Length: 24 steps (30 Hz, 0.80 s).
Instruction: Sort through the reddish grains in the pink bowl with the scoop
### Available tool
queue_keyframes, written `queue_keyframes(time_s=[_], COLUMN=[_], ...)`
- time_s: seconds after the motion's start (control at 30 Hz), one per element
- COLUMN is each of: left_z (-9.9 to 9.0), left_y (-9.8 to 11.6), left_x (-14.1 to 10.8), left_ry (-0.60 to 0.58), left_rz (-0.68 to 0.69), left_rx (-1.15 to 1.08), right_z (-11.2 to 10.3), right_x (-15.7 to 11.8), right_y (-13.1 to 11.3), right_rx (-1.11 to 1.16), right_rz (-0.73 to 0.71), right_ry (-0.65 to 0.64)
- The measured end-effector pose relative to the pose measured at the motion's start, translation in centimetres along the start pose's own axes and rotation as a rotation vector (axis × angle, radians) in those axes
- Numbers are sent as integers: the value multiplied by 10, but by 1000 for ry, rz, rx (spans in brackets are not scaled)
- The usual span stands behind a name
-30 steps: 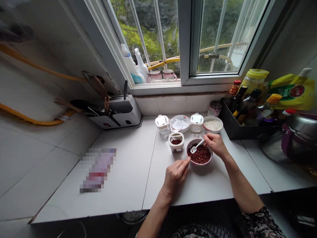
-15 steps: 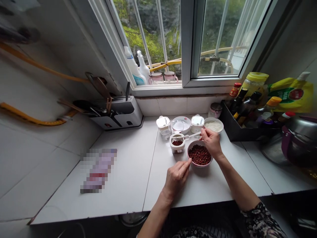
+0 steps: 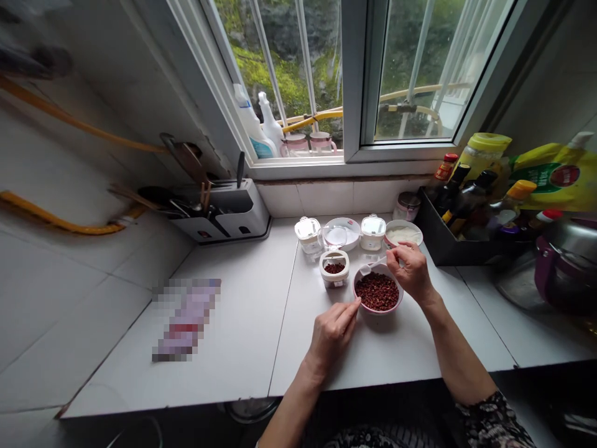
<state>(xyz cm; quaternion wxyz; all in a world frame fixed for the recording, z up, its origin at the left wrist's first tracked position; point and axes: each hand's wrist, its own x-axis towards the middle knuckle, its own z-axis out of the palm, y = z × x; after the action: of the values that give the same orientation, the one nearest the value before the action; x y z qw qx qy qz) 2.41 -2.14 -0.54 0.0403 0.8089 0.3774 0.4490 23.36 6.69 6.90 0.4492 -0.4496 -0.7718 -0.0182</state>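
The person's left hand is resting its fingertips against the rim of a pink-rimmed white bowl, while the right hand is pinching a small white spoon, its tip dipping just inside the far rim. The hands are apart, one on either side of the bowl. The bowl is sitting on a white tiled counter, well in from its front edge, and is holding dark red grains. Just beside it, a small open jar is holding similar grains, and a bowl of white powder is standing beyond the right hand.
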Motion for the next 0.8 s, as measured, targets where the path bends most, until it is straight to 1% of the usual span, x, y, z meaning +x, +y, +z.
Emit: queue_keyframes(time_s=[0.03,0.13,0.2,0.3,0.4,0.57,0.8], left_z=[0,0,0,0,-1,-1,-1], left_y=[0,-1,-1,-2,-1,-1,0], left_x=[0,-1,-2,-2,-2,-1,-1], left_ry=[-2,-8,-10,-15,-19,-13,-2], left_rz=[-3,-7,-6,-7,-6,-1,-1], left_rx=[-2,-14,-20,-20,-16,-24,-28], right_z=[-4,-7,-3,5,5,-3,0], right_x=[-2,-8,-11,-13,-13,-11,-12], right_y=[6,15,13,7,3,5,8], right_rx=[-5,-93,-119,-73,-43,1,47], right_rz=[-6,-23,-47,-86,-71,57,114], right_ry=[-55,-140,-188,-250,-240,-187,-213])
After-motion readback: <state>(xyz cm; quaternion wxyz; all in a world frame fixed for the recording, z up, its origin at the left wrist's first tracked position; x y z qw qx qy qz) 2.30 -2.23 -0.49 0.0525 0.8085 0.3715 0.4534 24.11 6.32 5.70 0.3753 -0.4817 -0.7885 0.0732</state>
